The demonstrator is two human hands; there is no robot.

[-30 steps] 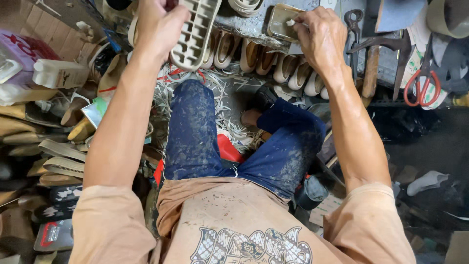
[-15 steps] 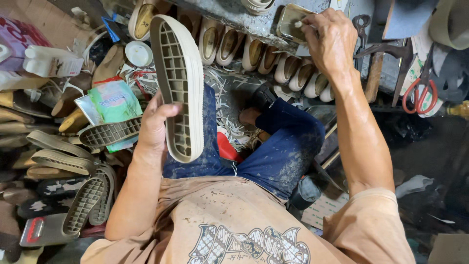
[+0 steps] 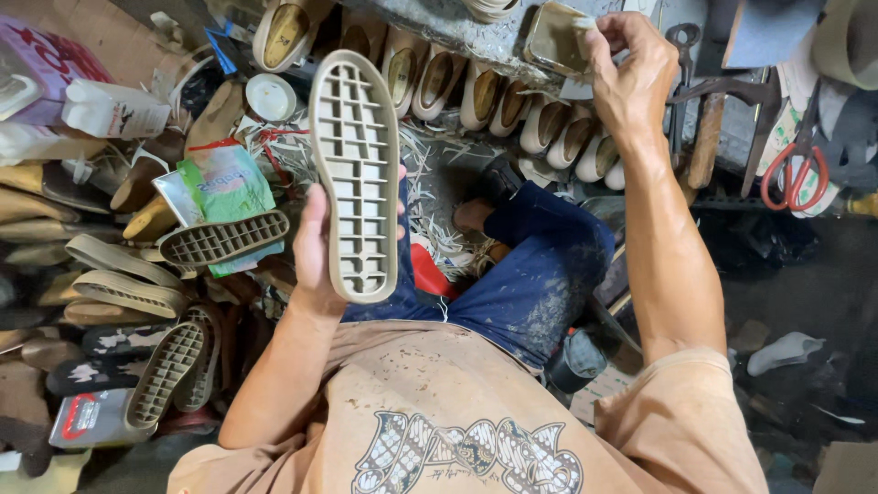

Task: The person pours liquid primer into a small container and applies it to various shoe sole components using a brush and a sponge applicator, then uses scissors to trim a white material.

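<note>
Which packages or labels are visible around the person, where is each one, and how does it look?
Green pouch: left of the left hand, on the pile of soles; flat, green with pale and red patches.
White bottle: upper left, lying down; white with a dark label.
Pink box: top left corner; pink and white.
Grey can: lower left, flat; grey with a red mark.

Peach/tan short-sleeve T-shirt (image 3: 430,402), sleeves ending above the elbows, fabric speckled with small dark stains. Large print at bottom centre of the frame: batik-style pattern in dark blue, grey and white. Dark blue denim shorts or trousers (image 3: 540,274), centre frame, heavily smeared with pale dust and dried glue marks. Forearms bare, left hand (image 3: 315,247) and right hand (image 3: 631,73) ungloved, no watch or rings visible.
</note>
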